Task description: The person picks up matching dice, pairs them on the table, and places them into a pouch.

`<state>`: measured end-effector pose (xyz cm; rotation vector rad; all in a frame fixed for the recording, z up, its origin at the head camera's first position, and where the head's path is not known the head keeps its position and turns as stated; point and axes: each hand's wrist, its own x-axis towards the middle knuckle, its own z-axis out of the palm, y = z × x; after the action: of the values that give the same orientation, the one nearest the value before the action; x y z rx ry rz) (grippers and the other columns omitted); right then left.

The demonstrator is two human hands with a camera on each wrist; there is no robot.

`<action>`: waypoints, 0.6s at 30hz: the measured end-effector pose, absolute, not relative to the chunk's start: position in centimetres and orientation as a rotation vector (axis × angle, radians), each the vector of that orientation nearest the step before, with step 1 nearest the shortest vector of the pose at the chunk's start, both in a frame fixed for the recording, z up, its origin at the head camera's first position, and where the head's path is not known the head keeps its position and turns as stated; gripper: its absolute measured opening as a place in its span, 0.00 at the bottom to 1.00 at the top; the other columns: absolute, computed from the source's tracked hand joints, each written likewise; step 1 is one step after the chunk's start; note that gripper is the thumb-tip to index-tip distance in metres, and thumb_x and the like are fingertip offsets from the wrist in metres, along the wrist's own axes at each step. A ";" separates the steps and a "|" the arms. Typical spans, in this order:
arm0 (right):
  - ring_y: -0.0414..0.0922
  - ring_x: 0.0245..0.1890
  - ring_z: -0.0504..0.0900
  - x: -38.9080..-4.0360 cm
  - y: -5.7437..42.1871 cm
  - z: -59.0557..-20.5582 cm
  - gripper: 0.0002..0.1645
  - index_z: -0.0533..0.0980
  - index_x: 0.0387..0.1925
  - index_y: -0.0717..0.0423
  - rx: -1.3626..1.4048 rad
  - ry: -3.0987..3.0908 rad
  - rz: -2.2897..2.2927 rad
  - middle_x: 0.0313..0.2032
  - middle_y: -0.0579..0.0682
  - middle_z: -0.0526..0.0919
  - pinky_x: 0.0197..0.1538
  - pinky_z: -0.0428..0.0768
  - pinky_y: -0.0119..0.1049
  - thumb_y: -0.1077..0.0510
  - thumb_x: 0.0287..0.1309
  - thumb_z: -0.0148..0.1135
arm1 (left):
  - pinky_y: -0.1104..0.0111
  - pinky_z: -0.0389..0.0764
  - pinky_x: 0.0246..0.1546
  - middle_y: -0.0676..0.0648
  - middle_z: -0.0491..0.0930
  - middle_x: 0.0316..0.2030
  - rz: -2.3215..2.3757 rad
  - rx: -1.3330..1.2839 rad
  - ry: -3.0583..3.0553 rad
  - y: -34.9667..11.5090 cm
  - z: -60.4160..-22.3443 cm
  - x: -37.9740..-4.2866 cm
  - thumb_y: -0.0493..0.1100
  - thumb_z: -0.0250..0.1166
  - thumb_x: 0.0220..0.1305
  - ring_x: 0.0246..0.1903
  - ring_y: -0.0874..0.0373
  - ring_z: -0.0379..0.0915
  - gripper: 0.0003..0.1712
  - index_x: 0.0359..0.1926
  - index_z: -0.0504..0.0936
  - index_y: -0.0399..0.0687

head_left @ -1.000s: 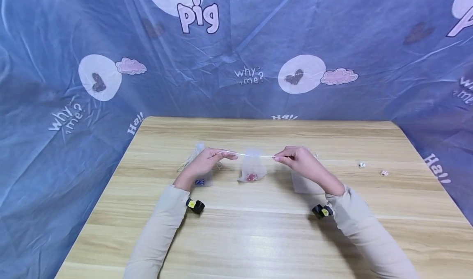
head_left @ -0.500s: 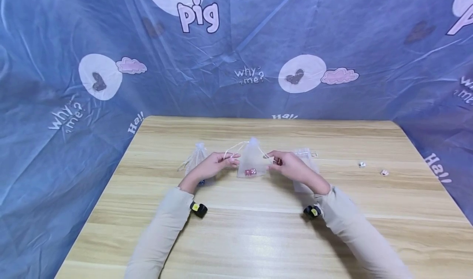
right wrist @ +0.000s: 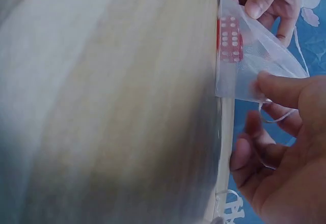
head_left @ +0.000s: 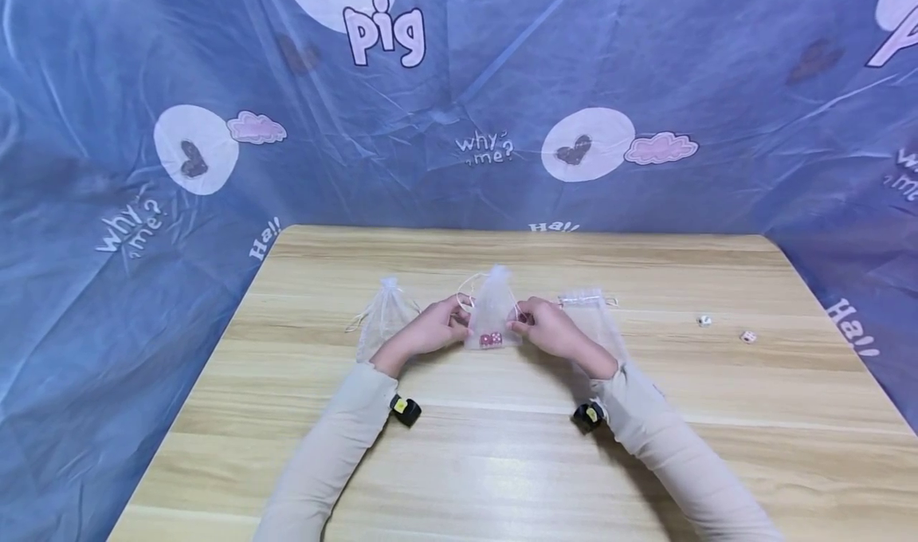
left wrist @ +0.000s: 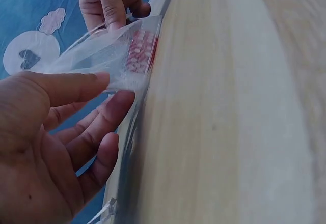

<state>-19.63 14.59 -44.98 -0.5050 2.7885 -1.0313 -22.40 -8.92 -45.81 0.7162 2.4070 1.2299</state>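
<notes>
Between the left hand (head_left: 439, 328) and the right hand (head_left: 551, 331), held a sheer white drawstring pouch (head_left: 495, 307) upright, pinched at its side edges between thumb and finger of each. Gripped at both sides, probably to steady the thin mesh, with the gathered neck on top and two red dice (head_left: 496, 339) resting along the bottom seam. Left white drawcords (right wrist: 301, 51) looping out beside both hands; could not tell about any strand caught behind the right fingers.

Just beyond the left wrist, placed a second gathered pouch (head_left: 383, 315), likely to keep it apart from the held one. Past the right hand, laid a flat pouch (head_left: 594, 312), partly hidden by the forearm, perhaps for easy reach. Farther out on that side, left two white dice (head_left: 705, 320) apart from each other on the wood-grain table (head_left: 502, 462).

Compared with half a second earlier, brought both hands closer together around the pouch, shifted it slightly toward the right hand, and narrowed the cord loop beside the left.
</notes>
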 end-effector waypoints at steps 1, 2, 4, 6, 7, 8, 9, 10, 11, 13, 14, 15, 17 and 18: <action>0.42 0.24 0.68 -19.6 14.5 -45.0 0.07 0.76 0.27 0.56 -0.509 2.766 -1.043 0.23 0.48 0.72 0.29 0.70 0.33 0.58 0.60 0.61 | 0.71 0.80 0.38 0.39 0.83 0.45 1.217 0.713 2.415 -8.9 -45.7 -22.3 0.32 0.63 0.57 0.40 0.53 0.81 0.24 0.56 0.72 0.44; 0.42 0.23 0.69 -19.6 14.5 -45.1 0.07 0.76 0.28 0.57 -0.516 2.734 -1.053 0.23 0.48 0.73 0.29 0.71 0.33 0.59 0.61 0.61 | 0.71 0.80 0.38 0.39 0.84 0.45 1.207 0.705 2.418 -8.9 -45.7 -22.3 0.32 0.63 0.56 0.39 0.53 0.81 0.24 0.55 0.72 0.44; 0.41 0.21 0.70 -19.4 14.3 -45.1 0.07 0.76 0.29 0.59 -0.506 2.648 -1.088 0.22 0.49 0.75 0.26 0.73 0.32 0.60 0.62 0.59 | 0.71 0.79 0.36 0.41 0.84 0.42 1.194 0.693 2.417 -9.0 -45.6 -22.2 0.30 0.62 0.55 0.36 0.55 0.80 0.22 0.52 0.72 0.43; 0.41 0.19 0.72 -19.3 14.1 -45.1 0.07 0.76 0.30 0.62 -0.501 2.562 -1.129 0.20 0.50 0.77 0.24 0.75 0.31 0.62 0.63 0.57 | 0.72 0.79 0.33 0.42 0.83 0.39 1.197 0.676 2.404 -9.2 -45.6 -22.2 0.29 0.62 0.54 0.32 0.57 0.78 0.21 0.50 0.72 0.43; 0.41 0.18 0.73 -19.2 14.0 -45.1 0.08 0.76 0.30 0.62 -0.497 2.528 -1.144 0.20 0.50 0.78 0.23 0.76 0.32 0.62 0.64 0.56 | 0.72 0.78 0.31 0.42 0.82 0.37 1.202 0.667 2.390 -9.3 -45.5 -22.2 0.28 0.62 0.54 0.30 0.58 0.77 0.20 0.49 0.72 0.42; 0.41 0.17 0.74 -19.2 13.8 -45.1 0.08 0.76 0.31 0.63 -0.494 2.497 -1.158 0.19 0.51 0.78 0.22 0.77 0.32 0.63 0.64 0.55 | 0.72 0.78 0.30 0.43 0.81 0.36 1.206 0.661 2.376 -9.4 -45.5 -22.2 0.28 0.62 0.54 0.28 0.59 0.75 0.20 0.49 0.72 0.42; 0.41 0.16 0.75 -19.1 13.7 -45.2 0.08 0.76 0.31 0.63 -0.483 2.469 -1.171 0.19 0.51 0.79 0.22 0.78 0.32 0.63 0.64 0.55 | 0.72 0.77 0.29 0.43 0.81 0.35 1.208 0.656 2.362 -9.5 -45.4 -22.2 0.27 0.61 0.54 0.27 0.60 0.74 0.20 0.48 0.72 0.41; 0.41 0.16 0.75 -19.0 13.7 -45.2 0.08 0.76 0.32 0.64 -0.482 2.443 -1.181 0.19 0.51 0.79 0.22 0.79 0.33 0.64 0.65 0.54 | 0.72 0.77 0.28 0.44 0.80 0.35 1.211 0.653 2.350 -9.7 -45.4 -22.2 0.27 0.61 0.54 0.26 0.60 0.74 0.20 0.49 0.72 0.41; 0.41 0.16 0.75 -19.0 13.6 -45.2 0.07 0.75 0.32 0.64 -0.479 2.415 -1.192 0.19 0.52 0.79 0.22 0.79 0.33 0.64 0.65 0.54 | 0.72 0.77 0.27 0.44 0.80 0.34 1.212 0.655 2.337 -9.8 -45.3 -22.1 0.27 0.61 0.54 0.25 0.61 0.73 0.20 0.49 0.72 0.41; 0.41 0.16 0.77 -18.8 13.5 -45.1 0.07 0.75 0.34 0.65 -0.466 2.368 -1.208 0.19 0.52 0.79 0.22 0.79 0.34 0.64 0.65 0.53 | 0.72 0.77 0.26 0.44 0.78 0.33 1.212 0.660 2.313 -10.1 -45.1 -22.0 0.26 0.61 0.55 0.25 0.61 0.73 0.21 0.50 0.71 0.40; 0.41 0.16 0.77 -18.8 13.4 -45.0 0.07 0.75 0.34 0.65 -0.459 2.344 -1.217 0.19 0.52 0.80 0.22 0.80 0.34 0.64 0.65 0.53 | 0.72 0.77 0.26 0.44 0.78 0.33 1.216 0.660 2.302 -10.2 -44.9 -22.0 0.26 0.61 0.55 0.24 0.60 0.73 0.22 0.51 0.71 0.40; 0.41 0.16 0.77 -18.7 13.4 -44.9 0.07 0.75 0.35 0.65 -0.452 2.321 -1.227 0.19 0.52 0.80 0.22 0.80 0.34 0.64 0.66 0.53 | 0.71 0.77 0.25 0.44 0.78 0.33 1.222 0.660 2.291 -10.3 -44.8 -21.9 0.26 0.61 0.55 0.24 0.60 0.73 0.22 0.52 0.71 0.39; 0.41 0.16 0.78 -18.6 13.3 -44.8 0.07 0.75 0.36 0.66 -0.448 2.287 -1.240 0.19 0.52 0.80 0.23 0.80 0.34 0.64 0.66 0.53 | 0.70 0.76 0.24 0.43 0.77 0.32 1.234 0.661 2.267 -10.6 -44.6 -21.7 0.26 0.60 0.54 0.24 0.59 0.74 0.23 0.53 0.70 0.38; 0.41 0.17 0.78 -18.6 13.3 -44.7 0.08 0.75 0.36 0.66 -0.451 2.279 -1.238 0.19 0.52 0.80 0.23 0.80 0.34 0.64 0.66 0.53 | 0.70 0.76 0.24 0.44 0.77 0.32 1.233 0.658 2.256 -10.6 -44.5 -21.7 0.26 0.60 0.54 0.24 0.59 0.74 0.23 0.53 0.70 0.38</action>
<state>-18.62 13.31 -44.73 -0.4513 2.2787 -1.2378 -21.65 -10.64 -44.51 0.6577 2.2563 1.2332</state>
